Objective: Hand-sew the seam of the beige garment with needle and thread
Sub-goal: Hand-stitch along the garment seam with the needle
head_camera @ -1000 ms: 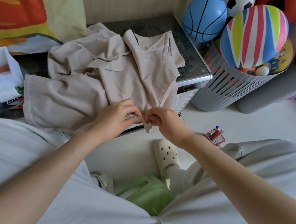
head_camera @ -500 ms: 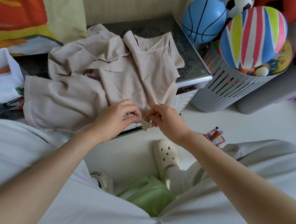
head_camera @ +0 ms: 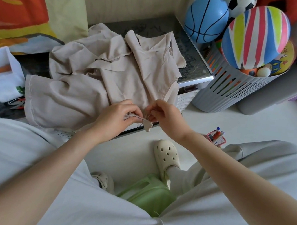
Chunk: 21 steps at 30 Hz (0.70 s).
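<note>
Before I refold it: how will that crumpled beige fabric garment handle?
Probably floppy: the crumpled beige fabric garment lies in soft folds, drooping over the dark table's edge. Likely light: the left hand holds its seam by a pinch.

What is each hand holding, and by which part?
Left hand pinches the beige garment at its near seam edge. Right hand pinches a thin sliver there, apparently the needle; which part cannot be told.
</note>
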Each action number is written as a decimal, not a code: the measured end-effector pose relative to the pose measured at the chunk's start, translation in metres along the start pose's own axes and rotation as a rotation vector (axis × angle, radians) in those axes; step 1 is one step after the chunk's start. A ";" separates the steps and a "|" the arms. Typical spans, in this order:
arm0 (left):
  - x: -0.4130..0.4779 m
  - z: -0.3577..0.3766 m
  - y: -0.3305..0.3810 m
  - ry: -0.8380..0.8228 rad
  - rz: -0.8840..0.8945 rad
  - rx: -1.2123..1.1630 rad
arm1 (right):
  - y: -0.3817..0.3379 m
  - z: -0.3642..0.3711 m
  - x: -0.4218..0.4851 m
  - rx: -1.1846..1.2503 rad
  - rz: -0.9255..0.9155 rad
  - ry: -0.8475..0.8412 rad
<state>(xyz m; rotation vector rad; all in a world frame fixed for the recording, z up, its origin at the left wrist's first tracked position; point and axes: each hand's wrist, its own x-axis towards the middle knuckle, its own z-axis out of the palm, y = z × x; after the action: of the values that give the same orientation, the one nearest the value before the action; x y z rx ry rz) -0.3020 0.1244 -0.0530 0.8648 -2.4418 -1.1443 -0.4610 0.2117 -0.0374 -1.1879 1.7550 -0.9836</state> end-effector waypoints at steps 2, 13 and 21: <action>0.000 0.000 0.000 -0.008 -0.001 0.008 | 0.001 0.001 0.002 0.090 0.048 0.021; 0.000 0.000 0.000 0.016 -0.007 -0.002 | 0.001 0.001 0.004 -0.042 0.052 0.009; 0.000 0.001 0.000 -0.012 -0.035 -0.008 | -0.002 0.001 0.001 -0.111 0.016 -0.020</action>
<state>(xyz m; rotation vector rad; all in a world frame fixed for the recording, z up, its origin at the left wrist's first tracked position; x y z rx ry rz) -0.3023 0.1246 -0.0536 0.9044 -2.4393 -1.1741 -0.4596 0.2098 -0.0360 -1.2469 1.8204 -0.8720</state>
